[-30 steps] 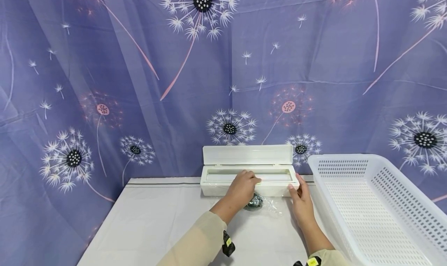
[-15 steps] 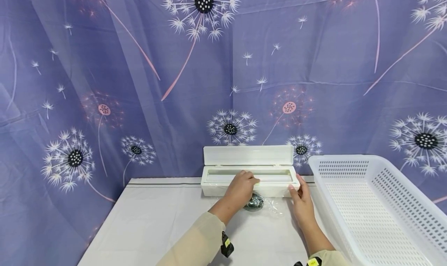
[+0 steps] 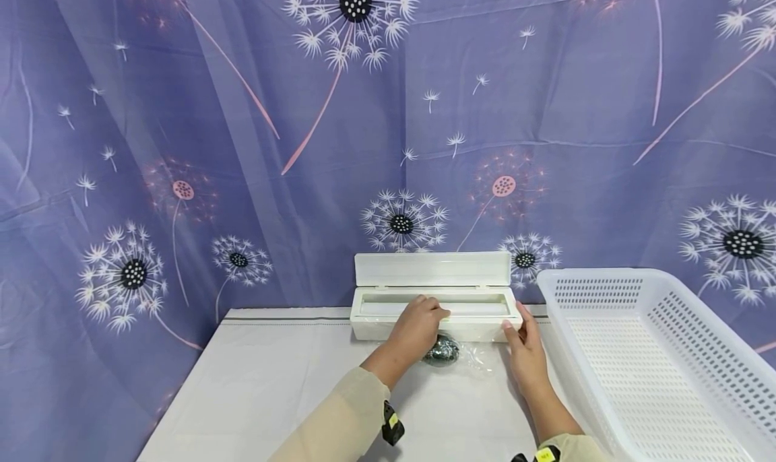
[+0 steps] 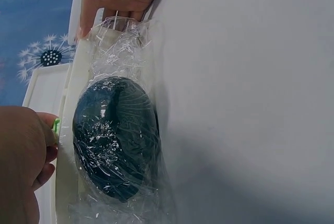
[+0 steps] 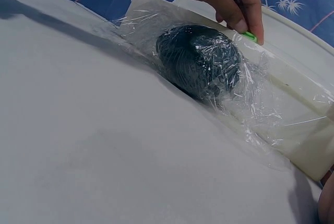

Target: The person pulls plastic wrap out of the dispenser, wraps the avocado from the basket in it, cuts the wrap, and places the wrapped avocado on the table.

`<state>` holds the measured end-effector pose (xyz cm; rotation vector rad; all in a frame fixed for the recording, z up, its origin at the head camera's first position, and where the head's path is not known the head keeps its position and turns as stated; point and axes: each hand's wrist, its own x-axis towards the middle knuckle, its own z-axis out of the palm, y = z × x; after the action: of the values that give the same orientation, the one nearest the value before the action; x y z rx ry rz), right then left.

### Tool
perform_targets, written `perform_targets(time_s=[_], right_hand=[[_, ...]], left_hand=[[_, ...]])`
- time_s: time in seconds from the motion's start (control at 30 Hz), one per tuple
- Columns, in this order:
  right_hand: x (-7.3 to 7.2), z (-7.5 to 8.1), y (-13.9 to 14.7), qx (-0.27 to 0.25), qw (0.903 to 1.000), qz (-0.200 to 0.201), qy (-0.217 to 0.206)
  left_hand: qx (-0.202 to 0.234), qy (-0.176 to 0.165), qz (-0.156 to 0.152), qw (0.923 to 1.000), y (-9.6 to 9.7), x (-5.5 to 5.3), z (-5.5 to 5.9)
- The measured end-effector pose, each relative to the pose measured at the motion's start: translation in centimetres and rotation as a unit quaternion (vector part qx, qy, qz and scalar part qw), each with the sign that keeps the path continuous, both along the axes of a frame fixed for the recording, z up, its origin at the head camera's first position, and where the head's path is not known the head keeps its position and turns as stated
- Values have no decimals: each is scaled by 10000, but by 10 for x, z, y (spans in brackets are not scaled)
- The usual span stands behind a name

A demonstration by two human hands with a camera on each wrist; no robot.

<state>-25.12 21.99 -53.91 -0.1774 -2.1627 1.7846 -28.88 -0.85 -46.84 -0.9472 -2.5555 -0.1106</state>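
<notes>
A white cling film dispenser (image 3: 371, 331) lies lengthwise at the back of the table, its lid (image 3: 432, 269) raised and a pale roll (image 3: 382, 309) inside. My left hand (image 3: 417, 326) reaches over its front edge and pinches a small green slide cutter (image 5: 249, 36) between thumb and finger. At the dispenser's right end, my right hand (image 3: 526, 357) grips the corner, thumb in front and fingers round the side. Clear cling film (image 4: 120, 57) hangs down the front, wrapped round a dark green, oval, avocado-like thing (image 4: 117, 135) just before the dispenser. My left forearm partly hides it in the head view.
A large white perforated plastic basket (image 3: 655, 381) stands to the right, close beside my right forearm. The table has a white cloth (image 3: 261, 381). Behind it hangs a purple curtain (image 3: 315, 233) with dandelion prints.
</notes>
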Motion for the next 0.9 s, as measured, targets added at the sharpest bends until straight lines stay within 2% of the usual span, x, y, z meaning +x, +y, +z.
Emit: perform_targets(time_s=[0.23, 0.6, 0.9], right_hand=[[-3, -3, 3, 82, 9999, -5, -64], [-5, -3, 4, -148, 9999, 37, -70], [-3, -4, 1, -55, 9999, -9, 154]], left_hand=[[-90, -119, 59, 9999, 0, -2, -1], [-27, -276, 67, 9996, -1, -1, -1], [-82, -204, 119, 9997, -2, -2, -2]])
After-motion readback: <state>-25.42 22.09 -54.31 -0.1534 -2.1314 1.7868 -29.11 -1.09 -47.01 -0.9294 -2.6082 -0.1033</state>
